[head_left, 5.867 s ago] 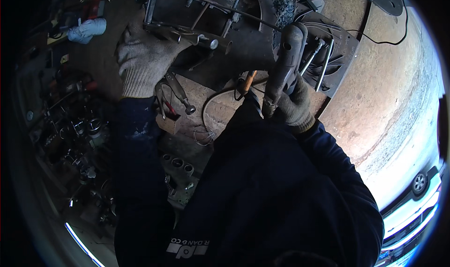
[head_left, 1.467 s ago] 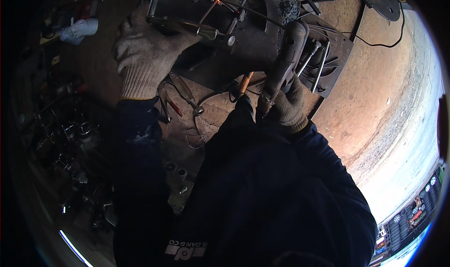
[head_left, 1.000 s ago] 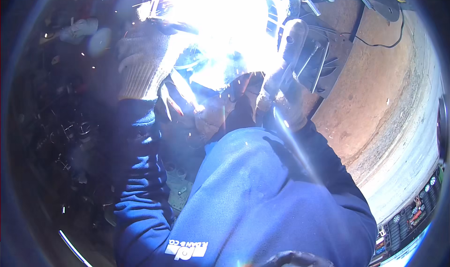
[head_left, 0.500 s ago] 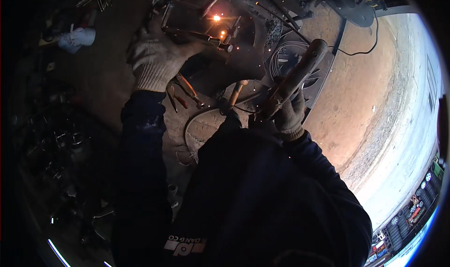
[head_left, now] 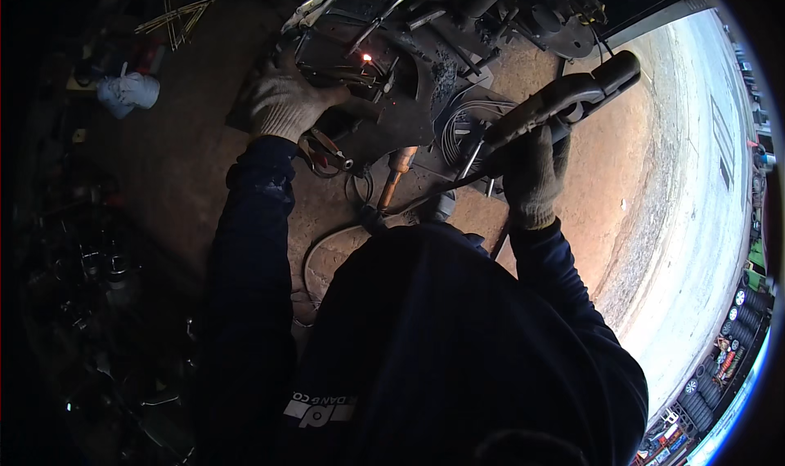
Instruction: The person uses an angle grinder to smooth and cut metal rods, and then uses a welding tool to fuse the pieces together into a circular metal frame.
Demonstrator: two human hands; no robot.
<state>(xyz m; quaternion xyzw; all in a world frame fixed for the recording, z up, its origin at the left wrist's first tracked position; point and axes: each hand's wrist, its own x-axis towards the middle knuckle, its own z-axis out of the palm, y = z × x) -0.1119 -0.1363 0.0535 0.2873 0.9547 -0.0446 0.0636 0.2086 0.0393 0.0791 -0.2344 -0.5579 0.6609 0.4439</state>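
In my right hand (head_left: 536,180), gloved, is a long dark tool (head_left: 564,94) that looks like a welding electrode holder. My fingers are closed around it, and its thick rounded end points to the far right. My left hand (head_left: 290,98), in a knitted glove, lies at the left side of a dark metal plate (head_left: 409,118), thumb stretched right. Its fingertips are lost in shadow, so whether they grip anything is unclear. Just beyond the thumb, a small spot (head_left: 366,57) glows red-white on the metal. Orange-handled pliers (head_left: 327,147) lie below my left hand.
A tool with an orange handle (head_left: 398,168) sticks out below the plate. A cable (head_left: 327,235) curves across the floor. Coiled wire (head_left: 458,131) lies right of the plate. Thin yellowish rods (head_left: 176,20) and a pale blue bundle (head_left: 127,92) are at the far left.
My right hand has moved right and slightly up, swinging the tool outward from the plate. The glow has shrunk and fewer sparks fly. The view has shifted somewhat; my left hand stays by the plate.
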